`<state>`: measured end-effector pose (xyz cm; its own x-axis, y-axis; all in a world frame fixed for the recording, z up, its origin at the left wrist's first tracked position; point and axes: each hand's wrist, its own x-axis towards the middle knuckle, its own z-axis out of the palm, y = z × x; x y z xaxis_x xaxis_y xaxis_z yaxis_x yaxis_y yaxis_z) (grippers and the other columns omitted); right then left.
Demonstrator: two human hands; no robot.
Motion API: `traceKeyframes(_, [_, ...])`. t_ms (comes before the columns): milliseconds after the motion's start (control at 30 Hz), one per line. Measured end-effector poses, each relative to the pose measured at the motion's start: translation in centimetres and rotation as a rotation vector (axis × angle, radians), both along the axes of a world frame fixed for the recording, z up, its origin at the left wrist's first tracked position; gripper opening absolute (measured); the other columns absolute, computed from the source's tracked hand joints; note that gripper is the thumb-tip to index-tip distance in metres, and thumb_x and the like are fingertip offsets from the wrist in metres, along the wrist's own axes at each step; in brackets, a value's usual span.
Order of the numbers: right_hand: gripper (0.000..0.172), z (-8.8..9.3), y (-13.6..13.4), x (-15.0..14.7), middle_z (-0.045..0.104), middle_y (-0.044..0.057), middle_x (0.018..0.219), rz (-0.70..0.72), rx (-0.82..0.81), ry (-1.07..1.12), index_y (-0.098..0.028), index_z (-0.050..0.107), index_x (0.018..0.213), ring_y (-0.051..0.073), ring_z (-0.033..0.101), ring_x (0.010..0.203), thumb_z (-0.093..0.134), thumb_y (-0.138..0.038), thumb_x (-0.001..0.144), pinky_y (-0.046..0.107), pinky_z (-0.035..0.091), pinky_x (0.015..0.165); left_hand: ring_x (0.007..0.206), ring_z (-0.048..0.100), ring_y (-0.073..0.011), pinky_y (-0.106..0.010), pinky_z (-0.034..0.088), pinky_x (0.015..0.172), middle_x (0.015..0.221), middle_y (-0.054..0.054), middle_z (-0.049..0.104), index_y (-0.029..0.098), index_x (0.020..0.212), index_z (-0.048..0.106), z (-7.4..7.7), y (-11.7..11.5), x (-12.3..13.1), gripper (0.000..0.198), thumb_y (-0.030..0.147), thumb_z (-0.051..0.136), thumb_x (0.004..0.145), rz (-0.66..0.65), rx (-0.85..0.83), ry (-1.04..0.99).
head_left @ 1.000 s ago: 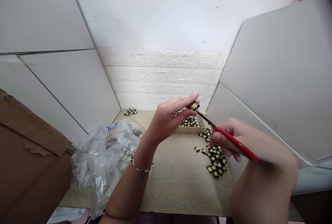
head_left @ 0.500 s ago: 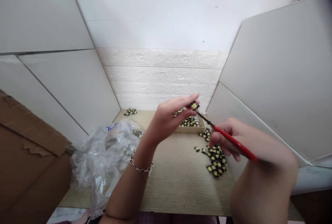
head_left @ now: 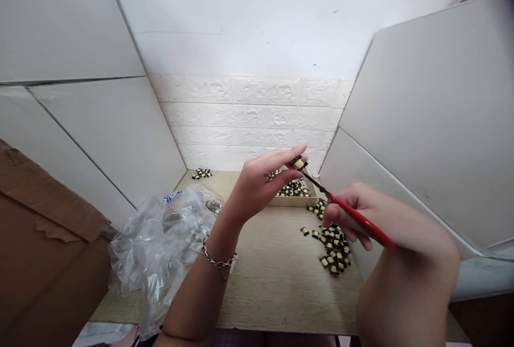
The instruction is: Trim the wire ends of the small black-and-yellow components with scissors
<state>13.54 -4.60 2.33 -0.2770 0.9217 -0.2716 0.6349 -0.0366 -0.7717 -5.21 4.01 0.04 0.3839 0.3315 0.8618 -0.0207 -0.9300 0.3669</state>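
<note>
In the head view my left hand point(head_left: 267, 181) is raised above the table, its thumb and fingers pinching a small transformer point(head_left: 298, 163) with a yellow-wrapped middle and black ends. My right hand point(head_left: 353, 210) is closed around red-handled scissors point(head_left: 361, 220). Their narrow dark blades point up and left, with the tips at the transformer by my left fingertips. Whether the blades are apart cannot be made out. Behind my left hand stands a shallow box point(head_left: 297, 202) holding many similar parts. A loose pile of transformers point(head_left: 335, 248) lies below my right hand.
A crumpled clear plastic bag point(head_left: 156, 250) covers the table's left side, beside a brown cardboard piece point(head_left: 48, 250). A small group of parts point(head_left: 202, 173) lies at the back left. White panels point(head_left: 425, 122) flank the table point(head_left: 277, 283), and a brick-patterned wall point(head_left: 257, 114) closes the back.
Both hands have shifted very slightly left, with the transformer and scissors still held together. The pile, box and bag look the same.
</note>
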Motion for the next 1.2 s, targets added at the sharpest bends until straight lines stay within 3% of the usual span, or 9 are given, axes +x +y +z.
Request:
traceKeyframes(300, [0.037, 0.0, 0.1, -0.1, 0.046, -0.003, 0.044, -0.013, 0.001, 0.001, -0.016, 0.047, 0.053, 0.006, 0.040, 0.037, 0.052, -0.045, 0.075, 0.020, 0.028, 0.037, 0.090, 0.061, -0.0106, -0.024, 0.051, 0.083, 0.100, -0.001, 0.066, 0.024, 0.117, 0.053, -0.1, 0.2, 0.1, 0.042, 0.017, 0.058, 0.076, -0.026, -0.050, -0.008])
traceKeyframes(533, [0.028, -0.2, 0.5, 0.0, 0.048, -0.004, 0.043, -0.061, -0.008, 0.022, -0.016, 0.058, 0.065, 0.005, 0.041, 0.034, 0.054, -0.041, 0.075, 0.018, 0.031, 0.036, 0.090, 0.061, -0.0114, -0.024, 0.051, 0.083, 0.103, -0.002, 0.066, 0.026, 0.116, 0.053, -0.8, 1.1, 0.5, 0.041, 0.020, 0.059, 0.076, -0.132, -0.245, -0.036])
traceKeyframes(867, [0.027, 0.0, 1.0, -0.3, 0.049, -0.004, 0.043, -0.075, 0.018, 0.032, -0.016, 0.061, 0.066, 0.005, 0.042, 0.033, 0.056, -0.041, 0.074, 0.017, 0.034, 0.036, 0.082, 0.061, -0.0091, -0.020, 0.053, 0.074, 0.099, -0.002, 0.067, 0.025, 0.112, 0.057, -1.1, 1.7, 0.9, 0.039, 0.022, 0.062, 0.073, -0.267, -0.487, -0.112])
traceKeyframes(1200, [0.029, -0.4, 0.5, -0.1, 0.046, -0.004, 0.045, -0.056, 0.073, -0.022, -0.016, 0.056, 0.062, 0.005, 0.041, 0.037, 0.054, -0.042, 0.075, 0.018, 0.030, 0.037, 0.078, 0.062, -0.0095, -0.019, 0.052, 0.069, 0.096, -0.003, 0.068, 0.026, 0.108, 0.060, -0.9, 1.3, 1.1, 0.037, 0.023, 0.064, 0.071, -0.386, -0.544, -0.170])
